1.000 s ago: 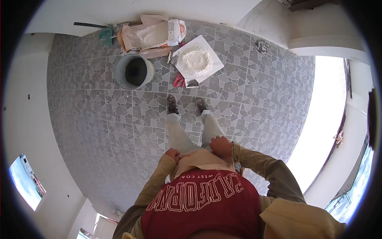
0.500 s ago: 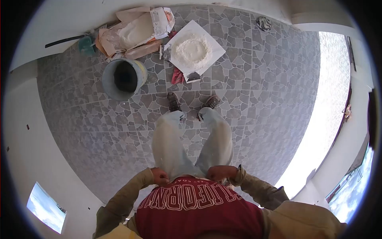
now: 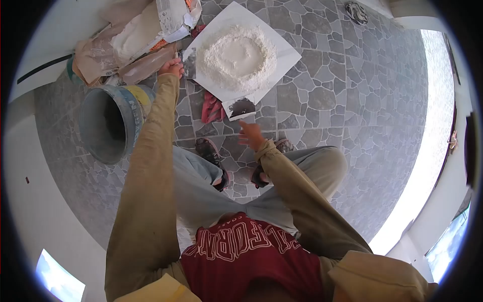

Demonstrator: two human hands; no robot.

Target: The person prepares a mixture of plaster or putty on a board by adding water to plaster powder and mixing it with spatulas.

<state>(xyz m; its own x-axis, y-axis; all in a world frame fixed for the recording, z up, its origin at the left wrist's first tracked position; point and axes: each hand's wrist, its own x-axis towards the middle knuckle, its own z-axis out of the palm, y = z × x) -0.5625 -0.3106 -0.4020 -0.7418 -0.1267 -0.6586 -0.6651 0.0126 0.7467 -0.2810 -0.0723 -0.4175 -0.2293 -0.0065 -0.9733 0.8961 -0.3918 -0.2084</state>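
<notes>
My left hand (image 3: 172, 67) is closed on the handle of a flat trowel (image 3: 188, 63), whose grey blade lies at the left edge of a white board (image 3: 288, 55). A ring of white powder (image 3: 236, 58) with a hollow middle rests on that board. My right hand (image 3: 250, 135) is in the air just below a small plate with a dark patch (image 3: 241, 107), fingers apart and holding nothing. A crumpled red cloth (image 3: 212, 107) lies between the two hands, beside the board.
A large grey bucket (image 3: 137, 95) stands at the left. Behind it lies a torn paper bag (image 3: 95, 63) of white powder by the wall. A round black-and-white object (image 3: 356, 13) sits at the back right. My shoes (image 3: 209, 151) are near the board.
My body has lowered into a squat, with my knees apart. Both hands have moved from my waist toward the floor; the left has taken hold of the trowel, the right has opened.
</notes>
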